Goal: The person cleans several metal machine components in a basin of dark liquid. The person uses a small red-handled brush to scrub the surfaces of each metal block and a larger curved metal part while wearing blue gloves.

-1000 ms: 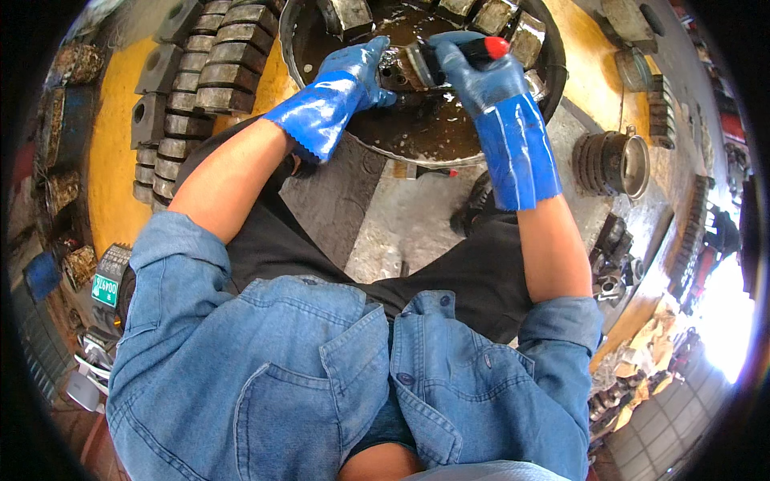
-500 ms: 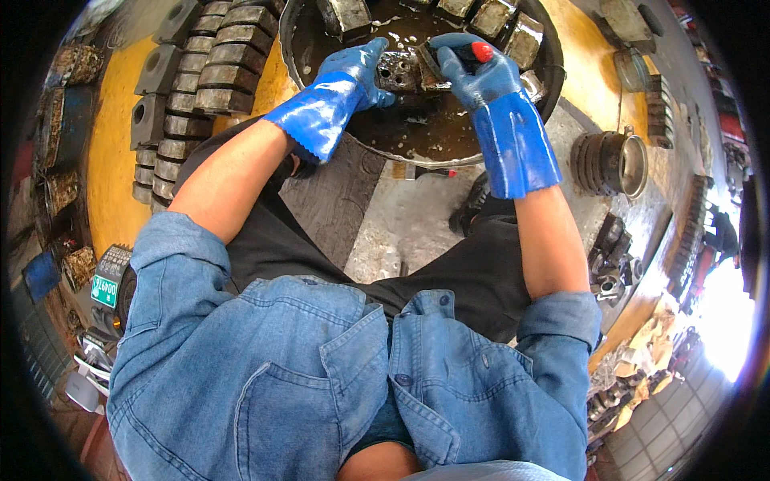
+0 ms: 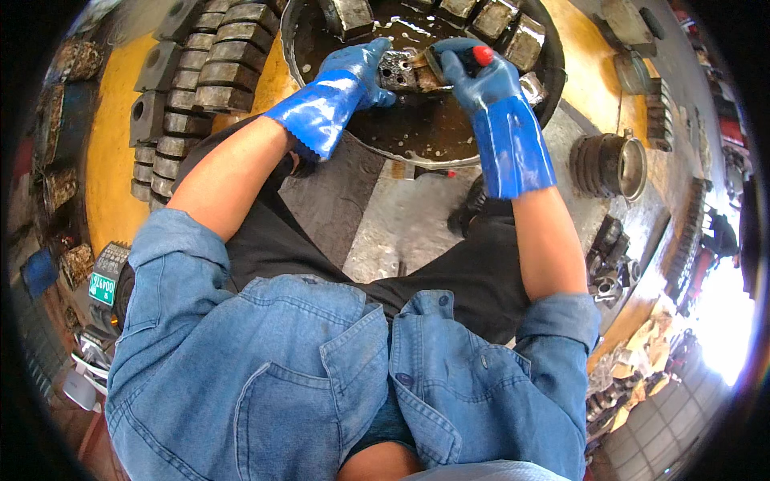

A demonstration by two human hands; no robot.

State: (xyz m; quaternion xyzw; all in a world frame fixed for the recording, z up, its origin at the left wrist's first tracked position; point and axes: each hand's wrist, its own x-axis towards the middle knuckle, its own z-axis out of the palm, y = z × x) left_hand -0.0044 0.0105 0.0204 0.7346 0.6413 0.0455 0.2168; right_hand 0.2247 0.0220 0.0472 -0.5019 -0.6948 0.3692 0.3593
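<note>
Two grips going on here: left hand (image 3: 358,76) clamping the holed metal block (image 3: 397,73) over the far round basin (image 3: 433,165), prob so drips land back in, right hand (image 3: 480,80) wrapped round a red-tipped brush (image 3: 482,54) at the block's right end.

A drilled block (image 3: 397,72) and brush (image 3: 483,55) fill the gap between left hand (image 3: 354,68) and right hand (image 3: 481,80); room opens over nearer liquid (image 3: 441,133) in the basin (image 3: 401,159); grimy blocks (image 3: 492,20) crowd its far right.

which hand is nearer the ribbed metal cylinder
Right. The right hand, holding a red-ended brush, is above and left of the ribbed metal cylinder in the picture; the left hand, on the drilled metal block, is farther left.
</note>
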